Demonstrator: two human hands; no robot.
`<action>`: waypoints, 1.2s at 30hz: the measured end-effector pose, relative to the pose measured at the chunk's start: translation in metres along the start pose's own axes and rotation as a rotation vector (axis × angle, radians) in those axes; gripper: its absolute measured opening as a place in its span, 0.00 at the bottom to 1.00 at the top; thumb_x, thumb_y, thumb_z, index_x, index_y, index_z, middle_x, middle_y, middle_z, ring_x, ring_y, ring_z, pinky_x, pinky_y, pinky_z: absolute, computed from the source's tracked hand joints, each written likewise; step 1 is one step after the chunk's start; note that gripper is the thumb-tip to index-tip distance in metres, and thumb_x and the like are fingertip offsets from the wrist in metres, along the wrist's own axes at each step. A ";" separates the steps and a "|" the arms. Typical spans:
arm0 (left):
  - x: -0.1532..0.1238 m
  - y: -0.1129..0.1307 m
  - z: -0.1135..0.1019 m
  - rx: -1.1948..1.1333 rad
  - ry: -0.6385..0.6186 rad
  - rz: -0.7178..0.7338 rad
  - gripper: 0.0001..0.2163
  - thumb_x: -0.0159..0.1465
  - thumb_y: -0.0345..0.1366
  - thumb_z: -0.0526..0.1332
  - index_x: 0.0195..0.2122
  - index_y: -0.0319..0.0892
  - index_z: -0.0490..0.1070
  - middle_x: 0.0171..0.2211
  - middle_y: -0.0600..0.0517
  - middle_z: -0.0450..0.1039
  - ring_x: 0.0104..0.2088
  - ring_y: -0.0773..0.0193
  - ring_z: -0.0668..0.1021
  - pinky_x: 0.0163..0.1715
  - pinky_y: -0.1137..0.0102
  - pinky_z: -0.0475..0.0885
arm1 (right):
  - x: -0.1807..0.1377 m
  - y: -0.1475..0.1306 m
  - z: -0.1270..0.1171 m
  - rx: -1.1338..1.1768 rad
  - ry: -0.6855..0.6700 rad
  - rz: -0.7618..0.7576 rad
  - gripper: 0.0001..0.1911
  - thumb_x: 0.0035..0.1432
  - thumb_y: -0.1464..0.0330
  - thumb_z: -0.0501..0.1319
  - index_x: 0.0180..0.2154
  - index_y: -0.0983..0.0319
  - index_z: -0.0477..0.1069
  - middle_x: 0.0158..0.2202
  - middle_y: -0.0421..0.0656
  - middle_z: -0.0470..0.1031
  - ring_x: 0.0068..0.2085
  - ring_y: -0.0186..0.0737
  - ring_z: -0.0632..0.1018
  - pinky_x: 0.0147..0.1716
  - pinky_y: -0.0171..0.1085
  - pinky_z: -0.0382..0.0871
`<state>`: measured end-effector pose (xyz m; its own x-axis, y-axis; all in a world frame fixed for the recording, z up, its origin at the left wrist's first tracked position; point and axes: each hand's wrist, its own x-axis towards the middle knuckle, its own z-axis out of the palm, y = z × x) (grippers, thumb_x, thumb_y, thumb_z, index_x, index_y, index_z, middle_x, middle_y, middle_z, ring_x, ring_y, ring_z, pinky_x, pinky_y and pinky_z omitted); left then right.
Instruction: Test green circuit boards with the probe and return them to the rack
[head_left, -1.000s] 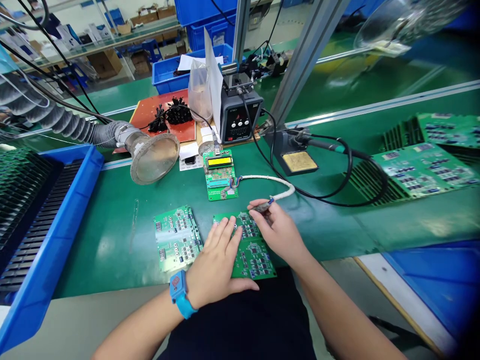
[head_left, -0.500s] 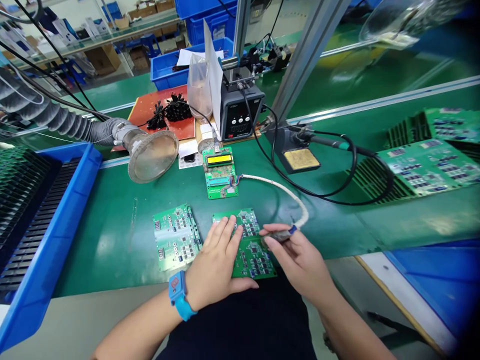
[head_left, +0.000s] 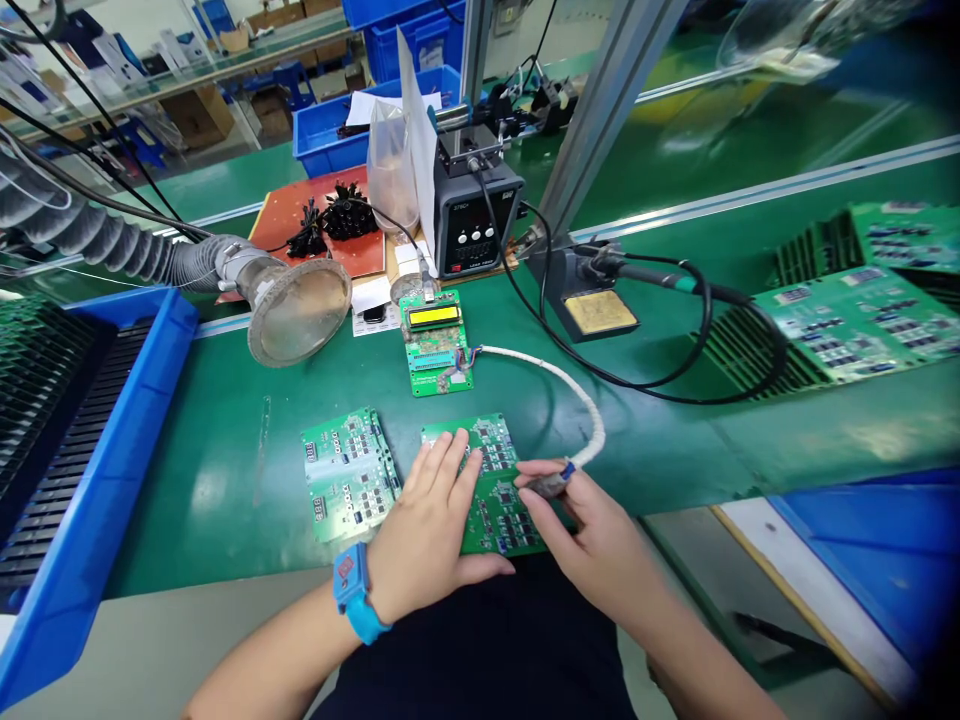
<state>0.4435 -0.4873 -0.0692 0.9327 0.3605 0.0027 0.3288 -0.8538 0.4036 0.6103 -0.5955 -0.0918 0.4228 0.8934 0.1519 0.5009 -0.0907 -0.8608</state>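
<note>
On the green bench [head_left: 225, 400], the circuit board [head_left: 502, 515] lies at six o'clock by the near edge, with the left hand [head_left: 427, 540] open and flat over its eight o'clock side; if that hand eased off, I'd worry the board could skid. The right hand [head_left: 600, 525], apart from the left, sits at three o'clock, where a tug on the white cable [head_left: 576, 385] looping through one o'clock might twist the grey handle [head_left: 551, 484] it pinches and drag its end, hidden from here, across the tiny parts [head_left: 514, 525]
</note>
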 end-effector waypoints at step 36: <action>0.002 0.003 -0.003 0.103 -0.040 -0.015 0.51 0.53 0.56 0.69 0.66 0.31 0.42 0.67 0.32 0.42 0.68 0.44 0.46 0.64 0.48 0.52 | 0.005 0.000 0.003 -0.093 0.066 -0.143 0.04 0.63 0.71 0.55 0.40 0.59 0.66 0.35 0.43 0.73 0.37 0.37 0.77 0.37 0.33 0.72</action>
<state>0.4455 -0.4881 -0.0653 0.9320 0.3604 -0.0396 0.3546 -0.8832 0.3070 0.6097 -0.5895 -0.0922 0.3894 0.8696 0.3035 0.6260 -0.0081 -0.7798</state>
